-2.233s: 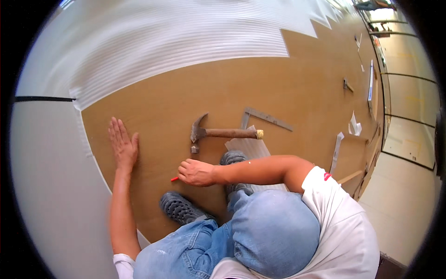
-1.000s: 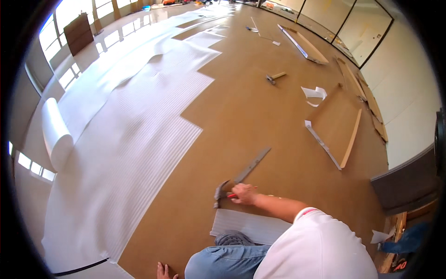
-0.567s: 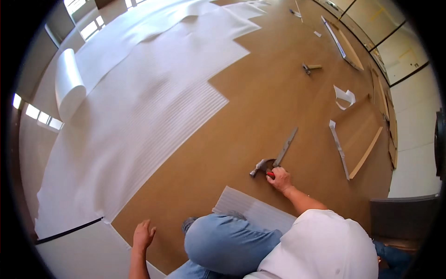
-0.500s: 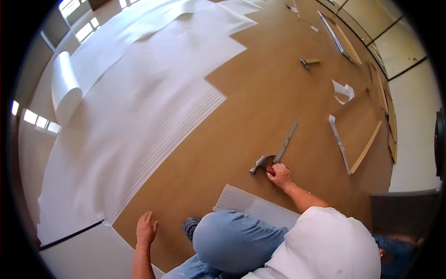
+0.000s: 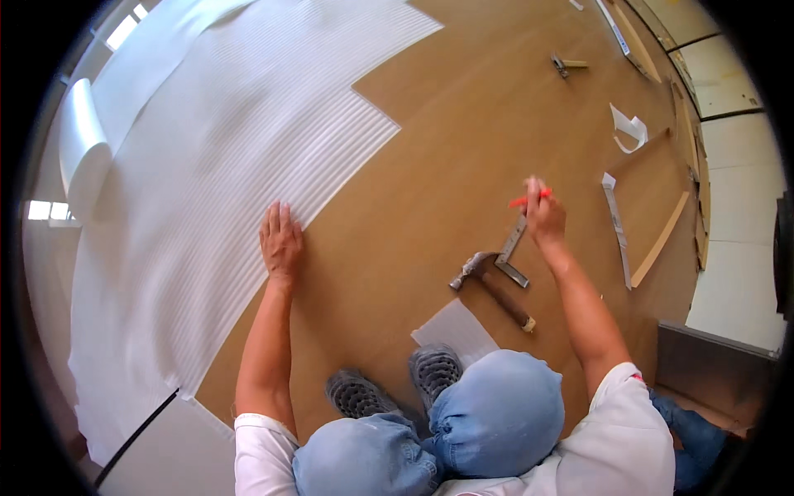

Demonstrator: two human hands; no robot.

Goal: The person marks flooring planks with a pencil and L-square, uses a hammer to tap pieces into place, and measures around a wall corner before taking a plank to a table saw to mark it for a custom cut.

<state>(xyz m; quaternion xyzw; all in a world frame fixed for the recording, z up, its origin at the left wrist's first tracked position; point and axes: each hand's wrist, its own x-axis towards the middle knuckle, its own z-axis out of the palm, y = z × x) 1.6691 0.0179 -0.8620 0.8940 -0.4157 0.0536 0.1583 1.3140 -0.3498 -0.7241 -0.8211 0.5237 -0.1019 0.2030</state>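
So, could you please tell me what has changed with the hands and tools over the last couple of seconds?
The right hand, holding a red pencil, has moved from near the hammer's head out along the blade of the metal square. The left hand has shifted forward and now lies flat at the edge of the white ribbed sheet. The hammer stays on the brown floor beside the square.
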